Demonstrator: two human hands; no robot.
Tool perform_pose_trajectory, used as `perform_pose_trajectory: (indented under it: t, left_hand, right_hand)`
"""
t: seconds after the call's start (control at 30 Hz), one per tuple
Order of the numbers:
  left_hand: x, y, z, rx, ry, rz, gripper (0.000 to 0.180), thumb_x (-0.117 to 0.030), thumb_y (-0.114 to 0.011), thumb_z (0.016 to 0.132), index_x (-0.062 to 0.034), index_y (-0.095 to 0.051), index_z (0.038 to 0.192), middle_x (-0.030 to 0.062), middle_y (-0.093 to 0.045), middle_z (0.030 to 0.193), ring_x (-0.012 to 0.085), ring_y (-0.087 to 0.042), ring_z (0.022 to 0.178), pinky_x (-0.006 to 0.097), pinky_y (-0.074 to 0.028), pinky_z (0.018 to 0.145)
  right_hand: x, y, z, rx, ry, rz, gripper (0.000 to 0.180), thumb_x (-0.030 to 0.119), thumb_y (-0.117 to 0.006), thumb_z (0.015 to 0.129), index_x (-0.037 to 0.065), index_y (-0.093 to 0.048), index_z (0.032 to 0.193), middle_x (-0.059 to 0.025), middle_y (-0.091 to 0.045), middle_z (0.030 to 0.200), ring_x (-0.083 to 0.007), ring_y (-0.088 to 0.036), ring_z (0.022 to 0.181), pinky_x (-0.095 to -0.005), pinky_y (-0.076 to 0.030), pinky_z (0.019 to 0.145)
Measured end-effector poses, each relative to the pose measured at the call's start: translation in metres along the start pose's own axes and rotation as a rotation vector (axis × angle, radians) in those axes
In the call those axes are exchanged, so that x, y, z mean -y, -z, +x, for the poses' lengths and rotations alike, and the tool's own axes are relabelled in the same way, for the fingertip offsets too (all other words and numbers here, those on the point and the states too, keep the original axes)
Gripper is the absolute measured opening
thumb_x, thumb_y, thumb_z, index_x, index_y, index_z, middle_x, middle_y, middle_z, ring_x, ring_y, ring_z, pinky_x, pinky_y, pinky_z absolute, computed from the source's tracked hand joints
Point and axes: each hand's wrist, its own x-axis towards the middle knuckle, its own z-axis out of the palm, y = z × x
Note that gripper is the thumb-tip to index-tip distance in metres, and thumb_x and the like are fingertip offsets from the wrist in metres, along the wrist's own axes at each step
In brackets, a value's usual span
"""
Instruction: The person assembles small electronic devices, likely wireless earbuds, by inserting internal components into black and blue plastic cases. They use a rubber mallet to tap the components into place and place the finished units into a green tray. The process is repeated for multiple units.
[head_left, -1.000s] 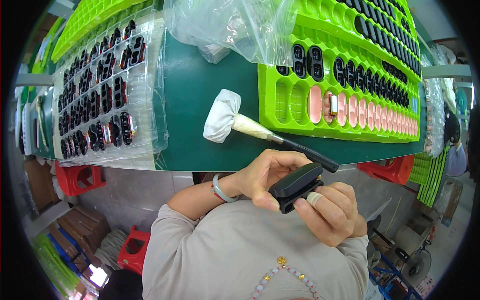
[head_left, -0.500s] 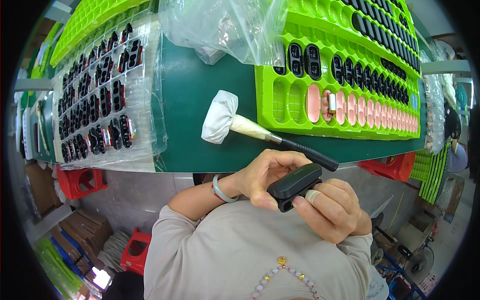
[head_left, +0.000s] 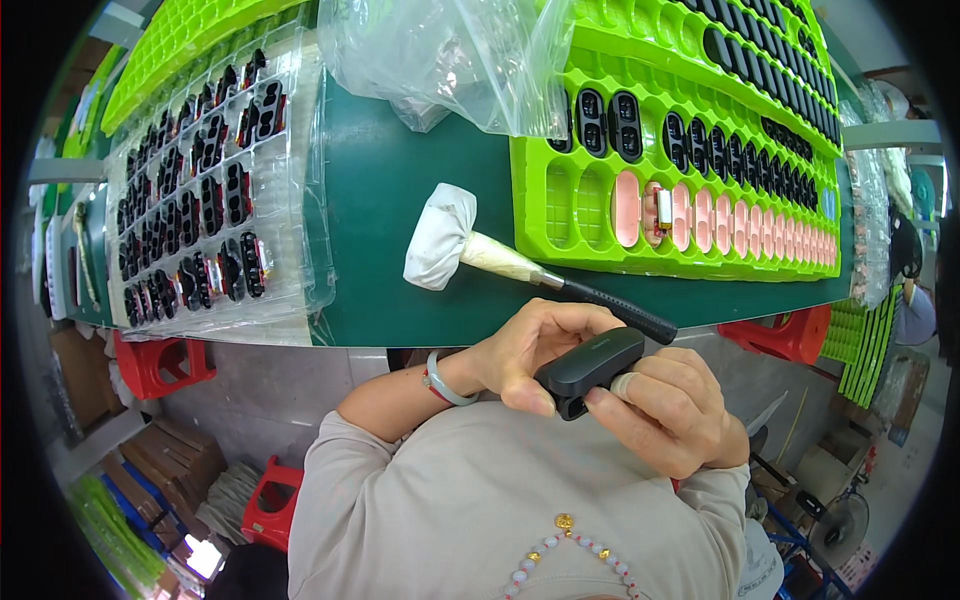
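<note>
Between my two hands, close to my chest, is a black oblong plastic case (head_left: 592,362) with a rounded lid; a narrow gap shows along its near side. My left hand (head_left: 528,350) grips its left end, thumb at the near corner and fingers behind. On the right end, my right hand (head_left: 668,405) is closed with its fingers bent against the case's side. Just beyond my hands a mallet lies on the green table (head_left: 400,150), its head (head_left: 440,238) wrapped in white cloth and its black handle (head_left: 620,308) pointing toward my right hand.
A bright green tray (head_left: 590,258) at the right holds black oval shells and pink shells. At the left, a clear plastic tray (head_left: 312,215) carries rows of black parts with red bits. A clear plastic bag (head_left: 450,60) lies at the back. Red stools (head_left: 165,365) stand below the table edge.
Both hands keep hold of the black case in nearly the same place. My right hand has shifted slightly, and the case has tilted a little.
</note>
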Motion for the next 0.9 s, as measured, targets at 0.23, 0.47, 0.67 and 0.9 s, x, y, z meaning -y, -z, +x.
perform_pose_trajectory:
  t: [0.23,0.47,0.67,0.9]
  left_hand:
    - [-0.003,-0.001,0.001,-0.036,0.072,-0.024,0.098,-0.054,-0.084,0.044,0.0046,-0.05,0.114,0.0063,-0.054,0.109,0.0129,-0.053,0.101,0.029,-0.039,0.091]
    - [-0.002,-0.001,0.001,-0.032,0.082,-0.05,0.1,-0.056,-0.083,0.046,0.005,-0.049,0.118,0.008,-0.055,0.114,0.0141,-0.053,0.106,0.029,-0.039,0.094]
    - [0.004,0.001,0.003,-0.026,-0.019,-0.124,0.087,-0.037,-0.08,0.052,0.0063,-0.049,0.12,0.0089,-0.057,0.11,0.0147,-0.056,0.1,0.028,-0.042,0.091]
    - [0.0,0.001,0.003,-0.065,0.048,-0.091,0.098,-0.053,-0.084,0.047,0.0044,-0.049,0.119,0.0079,-0.055,0.114,0.0141,-0.053,0.106,0.029,-0.039,0.093]
  right_hand:
    - [-0.005,0.005,0.007,0.042,-0.032,0.074,0.034,0.007,-0.066,0.057,0.001,-0.066,0.09,-0.0068,-0.055,0.085,-0.0189,-0.056,0.071,-0.0289,-0.045,0.057]
    - [-0.011,0.009,0.01,0.075,-0.048,0.135,0.039,0.009,-0.064,0.052,0.0,-0.065,0.09,-0.0066,-0.055,0.084,-0.0187,-0.055,0.069,-0.0282,-0.044,0.056]
    - [-0.012,0.01,0.014,0.101,-0.041,0.089,0.037,0.009,-0.063,0.052,0.0,-0.064,0.087,-0.007,-0.054,0.083,-0.0189,-0.054,0.069,-0.0285,-0.044,0.055]
    - [-0.014,0.007,0.016,0.129,-0.039,0.059,0.036,0.008,-0.064,0.052,-0.001,-0.064,0.087,-0.0071,-0.054,0.082,-0.0193,-0.055,0.068,-0.0291,-0.044,0.054]
